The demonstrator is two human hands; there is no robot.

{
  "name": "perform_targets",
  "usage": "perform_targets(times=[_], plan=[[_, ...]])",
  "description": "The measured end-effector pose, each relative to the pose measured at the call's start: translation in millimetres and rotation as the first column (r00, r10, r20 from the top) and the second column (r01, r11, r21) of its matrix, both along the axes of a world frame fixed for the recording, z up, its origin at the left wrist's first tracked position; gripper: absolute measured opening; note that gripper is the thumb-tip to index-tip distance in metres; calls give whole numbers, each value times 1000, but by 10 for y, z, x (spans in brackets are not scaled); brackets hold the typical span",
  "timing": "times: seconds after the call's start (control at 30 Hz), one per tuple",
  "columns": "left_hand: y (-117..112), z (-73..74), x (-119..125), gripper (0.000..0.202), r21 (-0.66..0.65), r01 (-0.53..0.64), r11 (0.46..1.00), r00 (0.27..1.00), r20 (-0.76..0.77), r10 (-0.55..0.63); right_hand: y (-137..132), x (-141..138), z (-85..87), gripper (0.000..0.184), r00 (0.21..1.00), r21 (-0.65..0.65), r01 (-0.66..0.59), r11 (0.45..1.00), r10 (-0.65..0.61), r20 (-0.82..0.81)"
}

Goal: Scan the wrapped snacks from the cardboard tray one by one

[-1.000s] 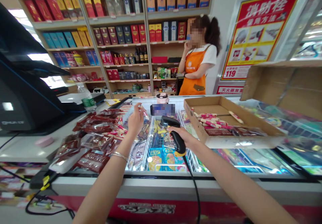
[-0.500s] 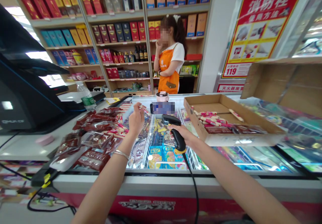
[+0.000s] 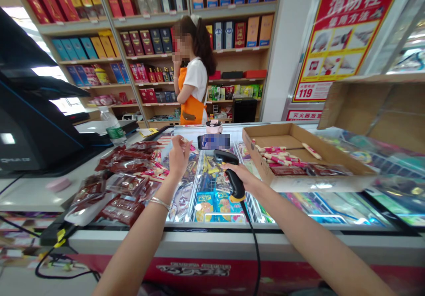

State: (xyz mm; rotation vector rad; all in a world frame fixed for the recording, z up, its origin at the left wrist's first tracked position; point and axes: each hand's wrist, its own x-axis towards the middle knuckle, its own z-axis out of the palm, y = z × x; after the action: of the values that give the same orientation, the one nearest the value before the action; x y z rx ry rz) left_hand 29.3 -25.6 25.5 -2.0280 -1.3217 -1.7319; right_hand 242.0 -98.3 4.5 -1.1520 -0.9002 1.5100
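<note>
My right hand (image 3: 236,175) is wrapped round a black barcode scanner (image 3: 232,156) with a yellow base, its cable hanging down over the freezer's front edge. My left hand (image 3: 179,154) is raised left of the scanner, its fingers pinched on a small pink-and-white wrapped stick (image 3: 191,147), mostly hidden by the fingers. Beside that hand lies a pile of brown-red snack packs (image 3: 128,167), with similar wrapped sticks (image 3: 159,170) among them. To the right, an open cardboard box (image 3: 328,183) holds more wrapped sticks (image 3: 279,157) and brown packs.
A phone (image 3: 214,142) leans at the far side of the glass-topped freezer (image 3: 212,238). Left are a water bottle (image 3: 114,130) and a black checkout machine (image 3: 36,123). A person in an orange apron (image 3: 192,105) stands behind, before the shelves.
The person in the apron has moved left and turned further side-on. My left hand has turned slightly, so less of the wrapped stick shows. The scanner stays where it was.
</note>
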Motion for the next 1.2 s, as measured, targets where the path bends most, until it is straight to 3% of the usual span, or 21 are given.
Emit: perform_targets(times=[0.27, 0.47, 0.7, 1.2], plan=[[35, -25, 3, 20, 12, 96, 995, 993, -68, -95, 39, 11, -53, 15, 999, 15, -11, 1000, 10, 40], [79, -56, -23, 21, 80, 93, 992, 992, -98, -85, 13, 8, -21, 18, 1000, 27, -13, 1000, 13, 7], [69, -44, -15, 22, 125, 89, 988, 986, -152, -70, 55, 48, 9, 18, 996, 70, 77, 995, -79, 27], [40, -17, 0, 12, 149, 135, 980, 980, -169, -109, 50, 57, -15, 20, 992, 113, 46, 993, -58, 110]])
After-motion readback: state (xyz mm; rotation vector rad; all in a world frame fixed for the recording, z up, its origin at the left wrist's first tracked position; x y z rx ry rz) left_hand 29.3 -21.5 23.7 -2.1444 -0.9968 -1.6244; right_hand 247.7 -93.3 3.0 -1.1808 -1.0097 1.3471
